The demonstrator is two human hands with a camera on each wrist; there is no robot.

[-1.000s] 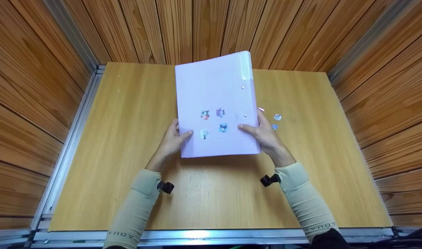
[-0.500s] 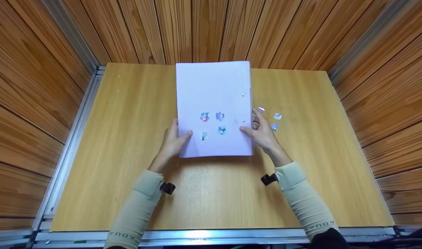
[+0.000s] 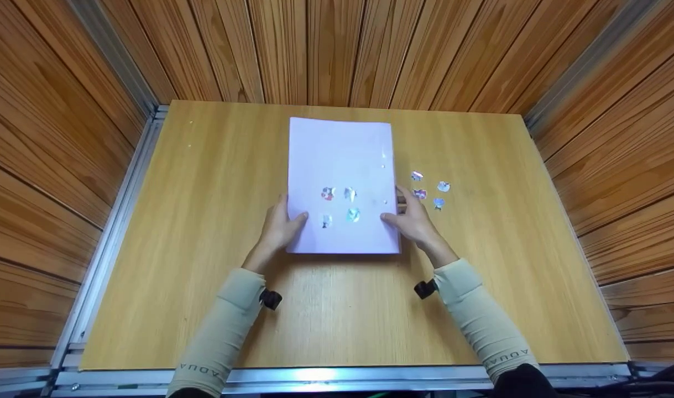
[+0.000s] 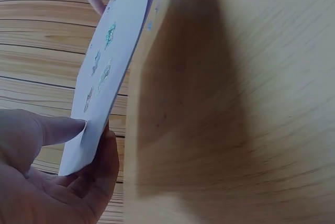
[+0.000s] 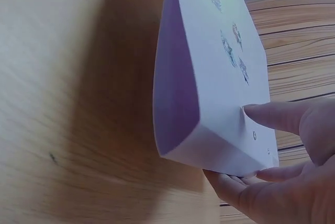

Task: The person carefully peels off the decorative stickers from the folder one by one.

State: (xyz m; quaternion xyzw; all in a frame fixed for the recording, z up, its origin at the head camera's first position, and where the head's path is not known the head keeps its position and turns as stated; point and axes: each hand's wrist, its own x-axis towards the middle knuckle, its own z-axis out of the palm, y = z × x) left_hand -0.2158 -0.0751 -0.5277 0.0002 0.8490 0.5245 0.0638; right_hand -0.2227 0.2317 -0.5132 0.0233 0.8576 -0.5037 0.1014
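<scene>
left hand (image 3: 278, 226) and right hand (image 3: 417, 223) pinch pale lilac rectangular folder (image 3: 337, 155) between thumb and fingers, four small shiny stickers (image 3: 328, 193) on it, tan wooden table (image 3: 337, 331) below

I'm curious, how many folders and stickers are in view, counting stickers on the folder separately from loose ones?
Folder: 1
Stuck-on stickers: 4
Loose stickers: 4
Total: 9

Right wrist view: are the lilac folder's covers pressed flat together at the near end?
No, the folder gapes open at its near end, its inside showing.
</scene>
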